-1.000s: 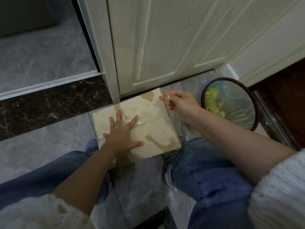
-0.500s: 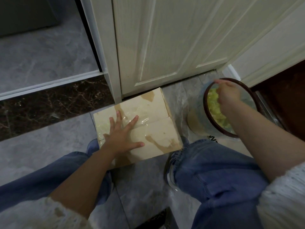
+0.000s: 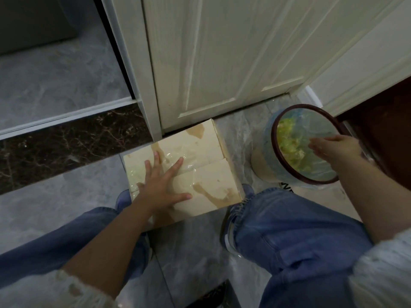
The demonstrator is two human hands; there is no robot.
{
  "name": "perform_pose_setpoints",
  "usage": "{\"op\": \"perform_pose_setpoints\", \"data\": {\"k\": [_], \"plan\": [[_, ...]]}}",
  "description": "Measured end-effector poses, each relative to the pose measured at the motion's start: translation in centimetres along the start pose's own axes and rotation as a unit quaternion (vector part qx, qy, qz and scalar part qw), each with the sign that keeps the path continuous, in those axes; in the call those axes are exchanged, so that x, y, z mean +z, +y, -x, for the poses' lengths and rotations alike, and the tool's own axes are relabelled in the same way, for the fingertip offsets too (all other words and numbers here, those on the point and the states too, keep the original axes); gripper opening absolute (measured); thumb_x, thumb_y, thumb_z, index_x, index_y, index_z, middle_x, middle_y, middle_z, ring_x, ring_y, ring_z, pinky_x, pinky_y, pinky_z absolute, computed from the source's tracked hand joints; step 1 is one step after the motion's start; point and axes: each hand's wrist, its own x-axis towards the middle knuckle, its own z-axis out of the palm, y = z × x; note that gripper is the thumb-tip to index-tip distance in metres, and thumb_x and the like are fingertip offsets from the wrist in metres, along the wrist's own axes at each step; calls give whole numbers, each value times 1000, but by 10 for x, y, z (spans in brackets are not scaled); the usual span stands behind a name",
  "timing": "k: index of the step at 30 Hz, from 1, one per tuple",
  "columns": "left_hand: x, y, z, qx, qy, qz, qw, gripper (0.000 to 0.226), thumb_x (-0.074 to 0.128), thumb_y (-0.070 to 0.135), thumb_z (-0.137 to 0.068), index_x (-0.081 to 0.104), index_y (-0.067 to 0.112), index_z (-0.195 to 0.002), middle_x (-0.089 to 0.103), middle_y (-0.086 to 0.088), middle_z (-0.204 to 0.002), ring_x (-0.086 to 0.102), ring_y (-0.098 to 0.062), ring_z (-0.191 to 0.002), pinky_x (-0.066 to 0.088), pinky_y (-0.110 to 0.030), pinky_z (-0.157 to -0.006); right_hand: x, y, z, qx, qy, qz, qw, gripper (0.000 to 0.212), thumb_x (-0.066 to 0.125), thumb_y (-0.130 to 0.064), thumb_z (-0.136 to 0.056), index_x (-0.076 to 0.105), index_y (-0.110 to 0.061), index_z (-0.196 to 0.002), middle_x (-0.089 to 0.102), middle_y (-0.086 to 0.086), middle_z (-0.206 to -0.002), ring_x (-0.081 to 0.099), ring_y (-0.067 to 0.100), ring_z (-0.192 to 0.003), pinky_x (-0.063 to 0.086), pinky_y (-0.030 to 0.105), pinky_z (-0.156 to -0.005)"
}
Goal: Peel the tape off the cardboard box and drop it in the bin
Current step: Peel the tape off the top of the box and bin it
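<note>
Pressing flat-fingered on the cardboard box, left hand — right hand over bin, fingers loose.

**Colours and patterns, floor level**

Cardboard box: pale cream-tan, darker brown blotches at far edge and near right corner; glossy clear tape across the middle. Bin: dark maroon-brown rim, translucent bluish liner, yellow-green scraps inside. Door: off-white, panelled. Floor tiles: grey, faint marbled veining. Threshold strip: black-brown stone with pale veins. Jeans: mid-blue denim. Sleeves: white, fuzzy knit.
</note>
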Motion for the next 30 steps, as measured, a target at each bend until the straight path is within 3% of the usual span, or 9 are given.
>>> {"op": "perform_pose_setpoints", "data": {"k": [6, 8, 12, 17, 19, 21, 25, 28, 30], "plan": [[2, -2, -2, -4, 9, -3, 1000, 112, 65, 82, -59, -11, 72, -141, -47, 12, -156, -33, -34, -149, 6, -76, -117, -2, 12, -25, -44, 38, 202, 978, 21, 86, -38, -70, 69, -25, -65, 74, 8, -82, 71, 30, -86, 60, 45, -84], [2, -2, -3, -9, 6, -3, 1000, 111, 63, 83, -58, -12, 73, -139, -47, 13, -156, -33, -34, -150, 7, -76, -116, 1, 14, -35, -44, 50, 216, 974, 11, 82, -30, -72, 76, -24, -79, 75, 13, -98, 70, 35, -95, 59, 46, -88], [0, 0, -3, -18, 2, -12, 1000, 111, 63, 85, -57, -13, 75, -138, -46, 12, -157, -31, -33, -151, 7, -78, -115, 2, 1, -7, -53, 49, 260, 963, 26, 74, -22, -87, 74, -18, -113, 67, 17, -122, 63, 35, -112, 49, 32, -95], [0, 5, 0, -21, 6, -5, 1000, 110, 74, 73, -68, -7, 71, -143, -45, 11, -158, -32, -32, -150, 7, -75, -117, 13, -29, 32, -203, 51, 290, 934, 29, 55, -16, -95, 73, -20, -116, 73, 5, -113, 65, 24, -106, 47, 27, -91], [-1, 6, 3, -21, 4, 3, 1000, 109, 77, 67, -72, -7, 70, -142, -45, 10, -158, -33, -32, -150, 7, -71, -120, 33, -44, 53, -292, -1, 236, 927, 30, 52, -13, -95, 72, -18, -117, 74, -1, -104, 67, 18, -98, 49, 26, -92], [-1, 9, 3, -18, 0, 5, 1000, 109, 78, 66, -73, -7, 70, -141, -45, 9, -158, -33, -32, -150, 6, -70, -120, 60, -53, 75, -289, -129, 164, 935, 31, 57, -10, -94, 67, -17, -123, 74, 5, -103, 71, 22, -94, 56, 41, -91], [-4, 9, 4, -25, -5, 11, 1000, 111, 78, 67, -72, -6, 70, -145, -46, 12, -156, -33, -30, -150, 5, -74, -118, 116, -48, 133, -205, -392, 194, 875, 76, 71, -26, -91, 30, -30, -154, 49, 6, -144, 57, 25, -124, 52, 45, -100], [-4, 9, 5, -30, 9, 18, 999, 123, 79, 67, -71, -13, 60, -152, -47, 15, -153, -30, -28, -152, 6, -74, -118, 144, -32, 158, -355, -371, 318, 797, 86, 70, -34, -91, 16, -35, -158, 16, 8, -165, 19, 25, -151, 19, 30, -117], [-5, 9, 5, -33, 15, 16, 999, 129, 79, 66, -71, -17, 50, -155, -48, 16, -149, -28, -28, -152, 8, -73, -118, 155, -24, 161, -415, -333, 347, 772, 82, 69, -33, -91, 19, -36, -157, -4, 7, -167, -1, 25, -154, 10, 34, -122]]}}
